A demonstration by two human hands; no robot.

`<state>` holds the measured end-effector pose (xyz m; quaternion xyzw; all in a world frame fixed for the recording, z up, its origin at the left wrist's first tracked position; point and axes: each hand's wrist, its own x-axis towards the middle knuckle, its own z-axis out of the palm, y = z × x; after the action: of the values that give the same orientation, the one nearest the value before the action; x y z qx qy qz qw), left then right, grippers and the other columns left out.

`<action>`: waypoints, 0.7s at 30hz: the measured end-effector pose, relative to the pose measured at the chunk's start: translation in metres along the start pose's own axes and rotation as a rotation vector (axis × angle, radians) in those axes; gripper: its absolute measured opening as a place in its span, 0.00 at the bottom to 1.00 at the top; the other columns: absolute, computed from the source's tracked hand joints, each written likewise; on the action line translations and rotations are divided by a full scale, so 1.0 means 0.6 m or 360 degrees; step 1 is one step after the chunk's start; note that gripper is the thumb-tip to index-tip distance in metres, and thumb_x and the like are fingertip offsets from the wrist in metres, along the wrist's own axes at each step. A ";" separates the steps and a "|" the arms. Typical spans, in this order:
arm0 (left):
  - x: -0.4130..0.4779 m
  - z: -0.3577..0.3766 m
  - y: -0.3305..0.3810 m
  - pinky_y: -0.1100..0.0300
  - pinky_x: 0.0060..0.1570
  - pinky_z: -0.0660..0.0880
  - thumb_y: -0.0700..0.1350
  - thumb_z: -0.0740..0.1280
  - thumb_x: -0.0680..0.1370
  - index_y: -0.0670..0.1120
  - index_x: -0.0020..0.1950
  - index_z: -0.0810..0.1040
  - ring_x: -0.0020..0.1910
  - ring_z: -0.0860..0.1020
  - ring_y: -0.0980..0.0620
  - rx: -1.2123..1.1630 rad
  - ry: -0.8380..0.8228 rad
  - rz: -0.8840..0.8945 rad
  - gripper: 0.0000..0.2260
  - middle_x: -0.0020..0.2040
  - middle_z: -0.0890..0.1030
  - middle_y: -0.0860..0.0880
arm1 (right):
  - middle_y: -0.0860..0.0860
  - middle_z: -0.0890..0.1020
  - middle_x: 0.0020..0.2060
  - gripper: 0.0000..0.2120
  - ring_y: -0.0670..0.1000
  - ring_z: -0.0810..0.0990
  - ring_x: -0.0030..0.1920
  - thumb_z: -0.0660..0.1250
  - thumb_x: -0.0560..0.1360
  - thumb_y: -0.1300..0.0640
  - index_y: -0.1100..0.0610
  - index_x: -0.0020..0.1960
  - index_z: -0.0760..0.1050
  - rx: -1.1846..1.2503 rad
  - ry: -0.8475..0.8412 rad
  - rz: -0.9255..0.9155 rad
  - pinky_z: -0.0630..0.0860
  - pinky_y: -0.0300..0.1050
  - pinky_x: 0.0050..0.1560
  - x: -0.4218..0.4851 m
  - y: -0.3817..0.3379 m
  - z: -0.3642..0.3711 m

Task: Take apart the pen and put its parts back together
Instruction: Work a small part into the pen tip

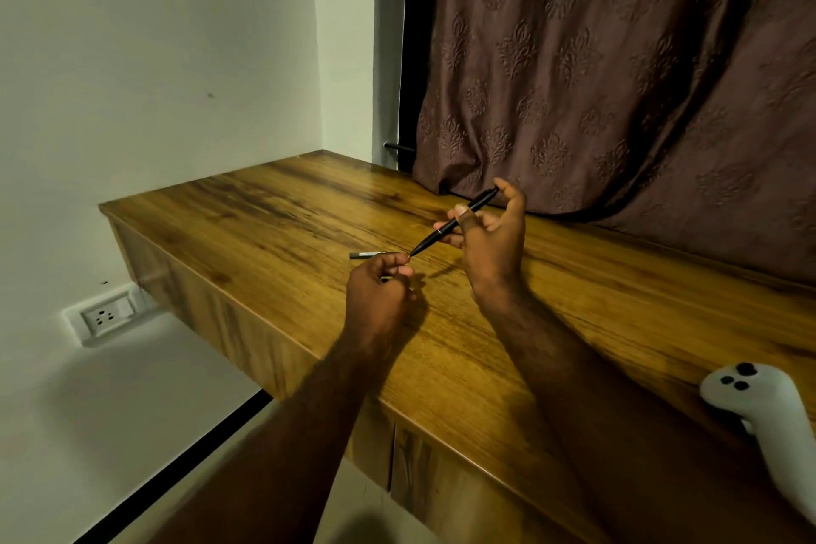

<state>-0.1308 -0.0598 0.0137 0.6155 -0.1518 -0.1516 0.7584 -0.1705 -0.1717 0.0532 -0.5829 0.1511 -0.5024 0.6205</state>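
Pen [455, 223] between right-hand fingers [511, 195]

Desk [265, 208]: wooden, right before you.
Curtain [618, 80]: brown, patterned, draped onto your desk's far edge.
Controller [759, 411]: white, at your near right.
Socket [106, 316]: low on your left.

Over the tabletop [265, 212], the pen [455, 223] in my right hand [494, 243] points down-left toward my left hand [375, 292]. A loose pen part [373, 254] lies just behind my left hand; a controller [759, 411] rests far right, with the curtain [618, 80] behind.
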 end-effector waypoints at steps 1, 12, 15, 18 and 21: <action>0.000 -0.001 -0.001 0.69 0.26 0.73 0.30 0.60 0.77 0.38 0.55 0.77 0.29 0.75 0.57 0.0001 -0.0001 -0.0003 0.11 0.43 0.78 0.43 | 0.58 0.82 0.43 0.28 0.48 0.85 0.33 0.63 0.78 0.68 0.54 0.73 0.58 -0.0006 -0.0011 -0.0003 0.81 0.42 0.35 0.000 0.000 0.000; 0.008 -0.004 -0.009 0.57 0.37 0.76 0.31 0.61 0.76 0.42 0.52 0.78 0.35 0.78 0.51 -0.0090 -0.0048 -0.0061 0.10 0.46 0.80 0.40 | 0.59 0.82 0.43 0.28 0.49 0.85 0.34 0.62 0.78 0.69 0.53 0.74 0.58 0.0005 -0.0025 0.0010 0.82 0.43 0.36 0.006 -0.005 0.001; 0.011 -0.003 -0.013 0.54 0.39 0.76 0.31 0.62 0.76 0.42 0.52 0.78 0.36 0.77 0.50 -0.0072 -0.0029 -0.0048 0.10 0.45 0.80 0.41 | 0.58 0.82 0.41 0.26 0.50 0.84 0.33 0.62 0.78 0.69 0.54 0.72 0.60 0.0006 -0.0022 0.0013 0.81 0.44 0.35 0.007 -0.006 0.000; 0.012 -0.001 -0.013 0.56 0.37 0.75 0.30 0.61 0.76 0.40 0.52 0.78 0.35 0.77 0.51 -0.0112 -0.0025 -0.0058 0.10 0.44 0.79 0.42 | 0.58 0.81 0.42 0.27 0.49 0.84 0.33 0.62 0.78 0.70 0.54 0.72 0.58 0.0029 -0.0044 0.0025 0.81 0.43 0.35 0.007 -0.006 0.000; 0.014 -0.001 -0.016 0.57 0.35 0.75 0.29 0.60 0.76 0.40 0.52 0.78 0.35 0.76 0.51 -0.0095 -0.0024 -0.0035 0.11 0.43 0.79 0.43 | 0.58 0.81 0.43 0.27 0.49 0.84 0.34 0.61 0.78 0.69 0.53 0.73 0.57 0.0050 -0.0046 -0.0005 0.81 0.43 0.37 0.009 -0.008 0.002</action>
<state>-0.1232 -0.0645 0.0047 0.5930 -0.1462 -0.1691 0.7736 -0.1693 -0.1743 0.0600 -0.5805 0.1334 -0.4972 0.6309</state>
